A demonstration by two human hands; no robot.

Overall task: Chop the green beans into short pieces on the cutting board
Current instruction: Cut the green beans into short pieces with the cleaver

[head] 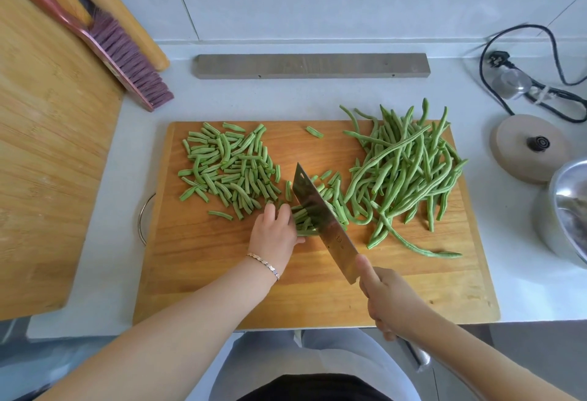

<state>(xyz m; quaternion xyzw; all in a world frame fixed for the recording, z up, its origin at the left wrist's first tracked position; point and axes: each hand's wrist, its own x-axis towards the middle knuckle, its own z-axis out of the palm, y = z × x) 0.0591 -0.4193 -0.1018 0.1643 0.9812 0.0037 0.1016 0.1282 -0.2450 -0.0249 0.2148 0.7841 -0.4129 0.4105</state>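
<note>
Wooden cutting board (317, 289) lies on a pale surface (524, 273), with the person standing at its near edge. The left hand (274, 235) sits mid-board, fingers curled down over a small bundle of beans (305, 224) and thumb tucked against its near side, clamping the bundle to the board. The right hand (390, 299) is wrapped in a fist round the handle of a cleaver (320, 210); the handle is mostly hidden in the fist, and one digit reaches up to the heel of the blade. The blade is angled away to the left, edge down across the bundle just right of the left fingertips. Whether the edge touches the board, cannot tell. A pile of short cut pieces (228, 168) lies on the left part of the board, with a few more right behind the blade and one stray piece (314, 132) near the far edge. A heap of uncut long beans (409, 171) covers the right part, some tips hanging over the far edge. Bracelet (263, 265) on the left wrist. Off the board: a second wooden board (47, 162) at left, a brush (124, 51) leaning on it, a grey bar (311, 66) by the wall, and at right a black cable (556, 95), a round beige disc (527, 146) and a metal bowl (571, 203).
</note>
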